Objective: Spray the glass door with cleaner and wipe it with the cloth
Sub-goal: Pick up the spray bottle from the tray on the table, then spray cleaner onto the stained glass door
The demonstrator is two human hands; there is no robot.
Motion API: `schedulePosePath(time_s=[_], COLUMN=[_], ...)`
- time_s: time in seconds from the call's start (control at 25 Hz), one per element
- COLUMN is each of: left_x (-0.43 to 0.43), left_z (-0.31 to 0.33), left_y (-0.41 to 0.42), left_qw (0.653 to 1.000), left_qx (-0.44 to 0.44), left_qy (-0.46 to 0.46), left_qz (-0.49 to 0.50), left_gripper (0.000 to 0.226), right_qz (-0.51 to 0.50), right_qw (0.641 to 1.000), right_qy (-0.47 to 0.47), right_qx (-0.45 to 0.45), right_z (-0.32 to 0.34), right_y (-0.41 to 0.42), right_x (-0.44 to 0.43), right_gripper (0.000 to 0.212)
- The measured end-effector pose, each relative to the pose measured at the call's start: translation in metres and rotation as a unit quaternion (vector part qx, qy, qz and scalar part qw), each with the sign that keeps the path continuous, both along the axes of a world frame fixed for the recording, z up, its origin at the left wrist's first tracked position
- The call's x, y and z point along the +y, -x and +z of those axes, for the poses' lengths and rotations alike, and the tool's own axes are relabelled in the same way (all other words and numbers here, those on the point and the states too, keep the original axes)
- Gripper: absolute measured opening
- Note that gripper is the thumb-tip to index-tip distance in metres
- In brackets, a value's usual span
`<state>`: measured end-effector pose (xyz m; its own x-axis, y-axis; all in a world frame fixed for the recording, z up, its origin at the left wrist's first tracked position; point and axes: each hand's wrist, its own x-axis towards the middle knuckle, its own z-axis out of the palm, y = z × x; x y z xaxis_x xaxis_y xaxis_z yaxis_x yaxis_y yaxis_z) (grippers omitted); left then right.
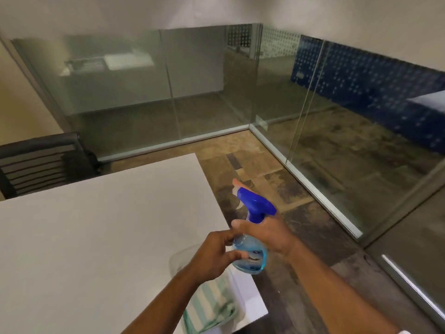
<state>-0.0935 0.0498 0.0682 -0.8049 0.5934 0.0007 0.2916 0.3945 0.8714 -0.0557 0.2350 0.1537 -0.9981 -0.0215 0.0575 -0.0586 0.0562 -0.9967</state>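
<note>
One spray bottle [250, 239], clear with a blue trigger head, holds blue liquid low in its body. The right hand [267, 231] is wrapped around its neck, raising it over the near right corner of the white tabletop [96, 225]. The left hand [216, 254] is half curled, its fingertips touching the bottle's body. One green-and-white striped cloth [212, 307] lies crumpled on the tabletop's near edge. Glass panels [204, 85] stand far and right; which is the door I cannot tell.
</note>
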Motion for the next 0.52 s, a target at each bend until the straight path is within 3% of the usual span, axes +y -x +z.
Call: schedulePosePath(time_s=[0.2,0.32,0.4,0.52], left_x=[0.085,0.152,0.203,0.286], left_z=[0.006,0.004,0.0,-0.002], left_y=[-0.019,-0.031,-0.04,-0.059], left_qw=[0.993,0.985,0.979,0.967], left_qx=[-0.022,-0.064,-0.109,-0.093], left_qy=[-0.008,-0.01,0.003,0.06], left_qz=[-0.118,-0.162,-0.173,-0.229], left_gripper=[0.033,0.051,0.046,0.043], right_qz=[-0.059,-0.107,-0.155,-0.226], right_qw=[0.997,0.991,0.984,0.97], right_qy=[0.038,0.079,0.086,0.092], right_qx=[0.036,0.021,0.018,0.017], right_z=[0.004,0.0,-0.002,-0.001], right_y=[-0.05,-0.085,-0.104,-0.136], right_x=[0.08,0.139,0.181,0.25], right_gripper=[0.037,0.032,0.029,0.024])
